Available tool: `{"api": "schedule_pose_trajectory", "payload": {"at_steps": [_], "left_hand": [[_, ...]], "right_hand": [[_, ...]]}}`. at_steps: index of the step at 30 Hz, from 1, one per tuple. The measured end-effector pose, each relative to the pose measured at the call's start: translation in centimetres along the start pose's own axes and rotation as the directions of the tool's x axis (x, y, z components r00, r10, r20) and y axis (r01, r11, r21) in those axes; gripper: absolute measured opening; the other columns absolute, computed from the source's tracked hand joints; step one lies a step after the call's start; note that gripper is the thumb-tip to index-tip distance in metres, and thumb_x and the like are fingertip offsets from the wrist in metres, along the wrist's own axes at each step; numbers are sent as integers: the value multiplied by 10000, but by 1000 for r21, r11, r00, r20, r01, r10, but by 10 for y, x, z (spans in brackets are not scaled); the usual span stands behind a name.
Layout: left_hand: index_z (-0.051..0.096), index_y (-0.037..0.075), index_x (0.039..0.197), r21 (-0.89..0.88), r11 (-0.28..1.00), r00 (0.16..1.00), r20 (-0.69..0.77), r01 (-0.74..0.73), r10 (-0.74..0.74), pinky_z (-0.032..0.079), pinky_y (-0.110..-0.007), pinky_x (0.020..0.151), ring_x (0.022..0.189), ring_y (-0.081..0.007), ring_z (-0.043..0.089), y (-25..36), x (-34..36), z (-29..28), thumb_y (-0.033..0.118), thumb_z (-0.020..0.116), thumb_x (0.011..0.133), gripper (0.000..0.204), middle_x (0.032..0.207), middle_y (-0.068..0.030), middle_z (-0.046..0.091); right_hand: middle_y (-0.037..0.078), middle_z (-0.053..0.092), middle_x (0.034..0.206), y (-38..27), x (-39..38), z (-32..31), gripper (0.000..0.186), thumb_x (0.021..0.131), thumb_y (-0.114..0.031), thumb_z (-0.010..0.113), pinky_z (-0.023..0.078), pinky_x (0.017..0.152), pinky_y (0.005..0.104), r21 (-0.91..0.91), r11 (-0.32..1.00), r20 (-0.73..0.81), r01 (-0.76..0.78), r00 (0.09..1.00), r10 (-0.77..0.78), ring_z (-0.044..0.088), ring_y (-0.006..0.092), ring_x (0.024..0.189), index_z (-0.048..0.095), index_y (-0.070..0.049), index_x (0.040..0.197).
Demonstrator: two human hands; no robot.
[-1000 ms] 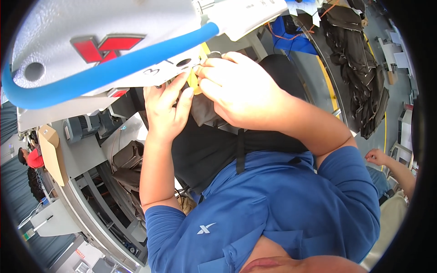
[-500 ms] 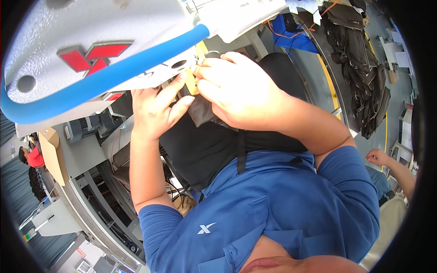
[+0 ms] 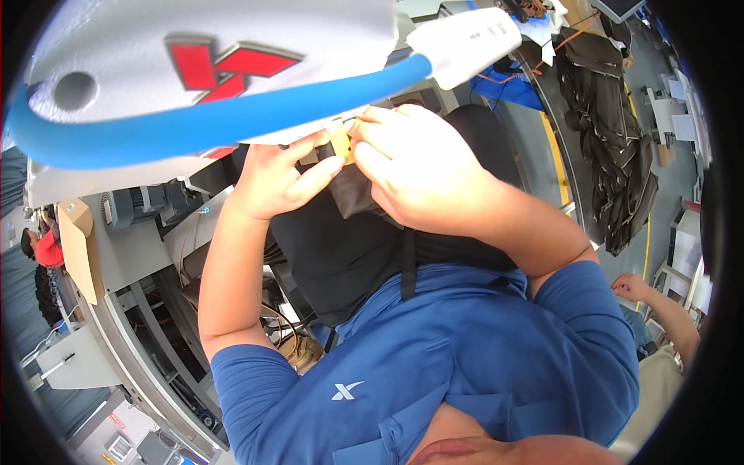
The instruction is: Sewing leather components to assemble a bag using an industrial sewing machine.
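Observation:
A white sewing-machine-like head (image 3: pixel 341 35) with a red emblem and a thick blue tube (image 3: pixel 232 116) spans the upper left, in front of part of my hands' work. Under its lower edge, my left hand (image 3: pixel 279 178) has thumb and forefinger at a small yellow part (image 3: pixel 341 146); its other fingertips are hidden. From the other side, my right hand (image 3: pixel 426 170) presses curled fingers together right beside that part. Whatever those fingertips pinch is too small and covered to name. Grey-brown fabric (image 3: pixel 355 194) hangs below both hands, over my dark-trousered lap.
At the right, dark fabric pieces (image 3: pixel 601 147) are heaped on a long surface beside a blue bin (image 3: pixel 508 89). Another person's hand (image 3: pixel 632 288) shows at the right rim. A metal frame (image 3: pixel 147 372), motor (image 3: pixel 132 205) and brown cardboard (image 3: pixel 77 248) are on the left.
The white machine head and blue tube have shifted rightward in the picture, with the tube's left part higher, covering more of my left fingers. Both hands stay at the yellow part.

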State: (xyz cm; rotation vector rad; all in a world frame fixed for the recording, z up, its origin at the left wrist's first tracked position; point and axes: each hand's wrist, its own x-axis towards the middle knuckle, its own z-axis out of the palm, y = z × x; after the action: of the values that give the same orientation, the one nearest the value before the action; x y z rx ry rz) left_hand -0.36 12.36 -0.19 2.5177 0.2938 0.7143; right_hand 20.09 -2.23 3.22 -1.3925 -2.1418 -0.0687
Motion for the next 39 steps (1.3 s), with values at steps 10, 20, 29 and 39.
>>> {"api": "schedule_pose_trajectory", "payload": {"at_steps": [10, 20, 29, 39], "left_hand": [[728, 21, 1104, 74, 997, 998, -38, -37, 40, 480, -408, 994, 1086, -327, 657, 7, 6, -1, 91, 849, 721, 408, 1143, -162, 715], [723, 34, 1012, 11, 1000, 998, -56, -24, 25, 505, -436, 918, 1053, -353, 634, -1, 5, 3, 198, 861, 718, 364, 1138, -146, 670], [725, 40, 1142, 10, 1000, 1000, -24, -16, 16, 471, -416, 1023, 1142, -316, 634, -6, -2, 3, 74, 841, 721, 438, 1223, -152, 687], [720, 42, 1164, -52, 998, 999, -33, -35, 34, 465, -414, 1033, 1156, -311, 627, -8, -2, 6, 68, 838, 713, 467, 1239, -147, 679]], "right_hand": [[134, 660, 1072, -3, 2, -5, 297, 729, -85, 702, 490, 885, 386, -35, 999, 109, -8, 994, 12, 617, 291, 1105, 656, 23, 1002], [139, 657, 1068, -2, 4, -2, 329, 730, -97, 703, 490, 879, 383, -36, 999, 151, -12, 988, 17, 613, 296, 1094, 667, 30, 1030], [101, 629, 893, 2, 3, 6, 243, 780, -138, 675, 451, 754, 356, -97, 993, -57, 72, 995, -78, 580, 254, 893, 675, 26, 958], [131, 666, 1070, -1, 0, 3, 305, 754, -85, 671, 478, 813, 379, -45, 999, 57, -7, 998, 9, 617, 272, 1024, 661, 26, 1039]]}}
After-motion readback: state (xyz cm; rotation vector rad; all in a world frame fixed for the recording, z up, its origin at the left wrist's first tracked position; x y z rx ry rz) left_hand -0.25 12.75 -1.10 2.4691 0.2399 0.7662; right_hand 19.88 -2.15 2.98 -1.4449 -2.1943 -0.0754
